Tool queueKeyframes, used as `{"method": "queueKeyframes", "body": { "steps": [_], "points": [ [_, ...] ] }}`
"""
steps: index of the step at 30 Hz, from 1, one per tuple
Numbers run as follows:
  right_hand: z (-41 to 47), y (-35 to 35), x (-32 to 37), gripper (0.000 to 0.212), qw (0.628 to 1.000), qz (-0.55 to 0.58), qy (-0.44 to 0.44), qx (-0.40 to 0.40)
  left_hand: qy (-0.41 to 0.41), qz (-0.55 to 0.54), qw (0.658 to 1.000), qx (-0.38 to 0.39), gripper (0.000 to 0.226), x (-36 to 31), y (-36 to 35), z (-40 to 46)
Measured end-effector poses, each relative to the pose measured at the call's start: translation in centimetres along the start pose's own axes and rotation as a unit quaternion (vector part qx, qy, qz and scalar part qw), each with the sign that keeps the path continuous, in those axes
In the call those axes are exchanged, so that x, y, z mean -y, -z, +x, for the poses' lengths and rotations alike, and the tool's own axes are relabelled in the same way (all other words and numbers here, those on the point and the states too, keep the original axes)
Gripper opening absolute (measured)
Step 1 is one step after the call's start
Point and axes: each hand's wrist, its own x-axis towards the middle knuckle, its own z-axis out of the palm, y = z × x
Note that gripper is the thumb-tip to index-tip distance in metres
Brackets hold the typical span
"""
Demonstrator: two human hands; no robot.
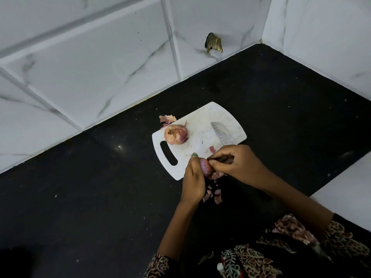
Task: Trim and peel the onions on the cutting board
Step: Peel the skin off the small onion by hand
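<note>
Here, both hands (fingers curled) round onion (206,167).

The fingers (215,163) of both hands meet around an onion (206,168) over the board's (188,155) near edge. A knife (221,133) lies on the board just beyond the fingers. A second onion (176,134) rests on the board, beyond and left. Peels (213,194) lie on the counter (100,187) nearer than the fingers.

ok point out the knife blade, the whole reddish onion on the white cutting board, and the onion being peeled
steel knife blade (221,133), head view, middle of the flat
whole reddish onion (176,134), head view, centre of its skin
small purple onion in hand (206,168), head view, exposed side between the hands
</note>
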Motion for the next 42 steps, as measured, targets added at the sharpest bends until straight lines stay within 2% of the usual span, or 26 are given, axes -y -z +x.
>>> {"method": "queueKeyframes", "body": {
  "steps": [3, 6, 9, 14, 19, 24, 30, 33, 36, 39, 42],
  "points": [
    [-0.7, -1.1, -0.1, 0.017, 0.999, 0.008, 0.003, -0.033, 0.005, -0.010, 1.000, -0.026, 0.053, -0.5, -0.1, 0.1],
    [-1.1, -2.3, -0.7, 0.014, 0.992, -0.036, 0.045, -0.115, -0.011, -0.022, 0.998, -0.049, 0.045, -0.8, -0.5, 0.1],
    [-1.1, -3.1, -1.2, 0.010, 0.983, -0.079, 0.077, -0.149, -0.020, -0.039, 0.997, -0.062, 0.044, -0.8, -0.7, -0.1],
    [-1.1, -3.7, -1.2, 0.004, 0.972, -0.139, 0.097, -0.162, -0.022, -0.029, 0.997, -0.071, 0.035, -1.1, -0.8, -0.5],
    [-0.8, -4.0, -1.4, 0.022, 0.967, -0.207, 0.076, -0.127, -0.020, -0.011, 0.997, -0.067, 0.040, -0.8, -0.8, -0.6],
    [-0.2, -3.7, -1.5, 0.006, 0.985, -0.117, -0.014, -0.128, -0.016, -0.017, 0.998, -0.062, 0.030, -1.6, -0.8, -1.0],
    [0.3, -2.2, -2.9, 0.003, 0.979, -0.064, -0.115, -0.157, -0.022, -0.067, 0.997, -0.039, 0.030, -1.8, -0.8, -1.2],
    [0.5, -1.6, -2.4, 0.011, 0.984, -0.007, -0.100, -0.147, -0.030, -0.053, 0.997, -0.037, 0.029, -1.8, -0.6, -1.0],
    [0.4, -1.1, -1.0, 0.011, 0.989, 0.085, -0.082, -0.086, -0.039, -0.045, 0.997, -0.039, 0.027, -1.7, -0.5, -0.9],
    [0.3, -1.2, -0.7, 0.007, 0.995, 0.062, -0.065, -0.046, -0.047, -0.043, 0.997, -0.035, 0.027, -1.9, -0.3, -0.9],
    [0.6, -1.4, -1.4, 0.006, 0.993, 0.041, -0.075, -0.083, -0.054, -0.048, 0.997, -0.029, 0.029, -2.0, -0.2, -0.9]
  ]
}}
